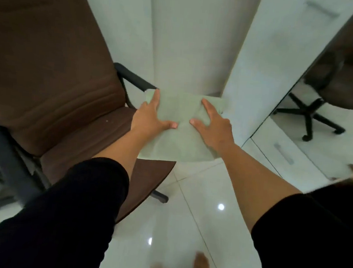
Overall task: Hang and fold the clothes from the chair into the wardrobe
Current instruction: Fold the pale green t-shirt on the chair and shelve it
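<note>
A folded pale green cloth (179, 138) is held flat in the air past the right edge of the brown office chair (54, 84), partly over the floor. My left hand (151, 116) holds its left side, thumb on top and fingers along the edge. On the right side my right hand (212, 126) holds it, thumb and forefinger spread over the top. The other fingers of both hands are hidden at the cloth's edges. The white wardrobe (190, 39) stands straight ahead with its doors closed. No other clothes show on the chair seat.
The chair's black armrest (133, 78) juts out just behind the cloth. A mirror panel (327, 108) on the right reflects the chair, with a white drawer (282, 154) below it. Glossy white floor tiles (185, 220) lie underfoot, and my bare foot (201, 262) is at the bottom.
</note>
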A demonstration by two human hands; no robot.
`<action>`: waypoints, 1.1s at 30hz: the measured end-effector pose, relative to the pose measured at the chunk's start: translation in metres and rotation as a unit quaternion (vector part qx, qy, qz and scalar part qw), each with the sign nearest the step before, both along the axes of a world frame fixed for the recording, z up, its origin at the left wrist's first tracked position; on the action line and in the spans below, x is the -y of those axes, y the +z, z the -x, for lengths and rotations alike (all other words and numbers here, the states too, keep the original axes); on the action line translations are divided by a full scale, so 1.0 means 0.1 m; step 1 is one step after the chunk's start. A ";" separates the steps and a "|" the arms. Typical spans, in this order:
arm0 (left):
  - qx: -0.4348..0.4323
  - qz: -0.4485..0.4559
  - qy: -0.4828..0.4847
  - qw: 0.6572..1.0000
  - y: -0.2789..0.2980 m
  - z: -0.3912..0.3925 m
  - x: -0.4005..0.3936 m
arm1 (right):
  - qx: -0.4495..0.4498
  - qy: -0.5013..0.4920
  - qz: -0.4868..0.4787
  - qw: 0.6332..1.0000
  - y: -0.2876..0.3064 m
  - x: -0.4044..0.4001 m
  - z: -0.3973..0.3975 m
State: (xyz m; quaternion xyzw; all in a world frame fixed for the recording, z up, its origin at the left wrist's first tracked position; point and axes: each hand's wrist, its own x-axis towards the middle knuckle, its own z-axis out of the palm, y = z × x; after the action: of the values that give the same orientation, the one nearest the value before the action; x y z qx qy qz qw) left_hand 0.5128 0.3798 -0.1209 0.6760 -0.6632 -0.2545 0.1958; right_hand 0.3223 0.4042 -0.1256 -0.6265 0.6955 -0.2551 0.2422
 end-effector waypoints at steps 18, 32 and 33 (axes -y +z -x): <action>-0.020 0.110 -0.397 0.911 0.96 4.68 -1.25 | -0.027 -0.382 0.047 0.923 0.83 -2.52 4.07; 0.003 0.048 -0.521 0.852 0.34 6.67 -1.30 | -0.023 -0.492 -0.008 0.870 0.19 -2.90 5.64; 0.001 0.045 -0.526 0.849 0.26 6.82 -1.25 | -0.025 -0.494 -0.005 0.869 0.13 -2.86 5.77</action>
State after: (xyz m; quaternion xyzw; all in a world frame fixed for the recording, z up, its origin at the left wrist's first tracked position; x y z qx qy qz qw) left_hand -0.1691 0.5044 -0.0944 0.2166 -0.9306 -0.2885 0.0616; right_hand -0.2548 0.6903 -0.1129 -0.2062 0.9213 -0.3221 0.0702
